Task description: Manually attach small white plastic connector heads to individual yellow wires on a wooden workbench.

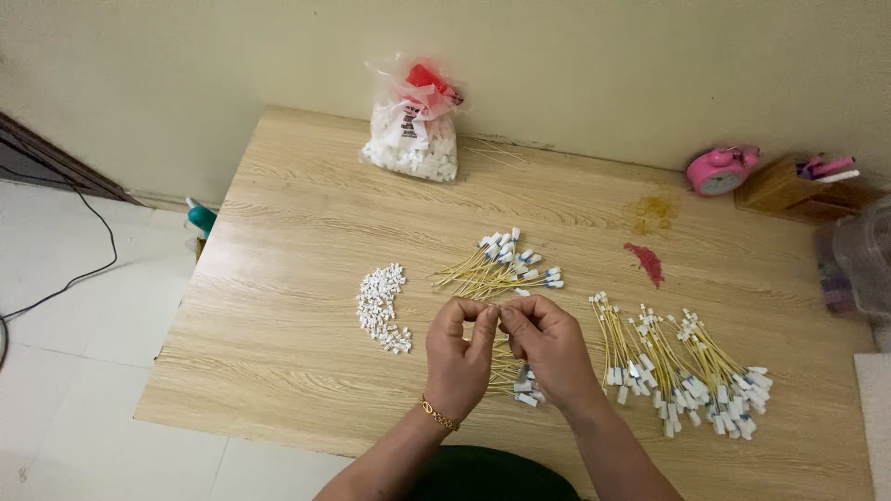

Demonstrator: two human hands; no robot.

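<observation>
Two hands met above the bench (278, 334): my left hand (457, 357) and right hand (549, 348) each kept a narrow grip on one yellow wire (506, 357), its long axis trailing toward me, under both grips.

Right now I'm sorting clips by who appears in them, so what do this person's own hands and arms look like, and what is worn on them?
Both forearms are bare, with no sleeves in view. The left hand has a thin gold-coloured chain bracelet at the wrist. The right hand shows no bracelet or watch. No gloves; I can make out no rings at this size.
</observation>
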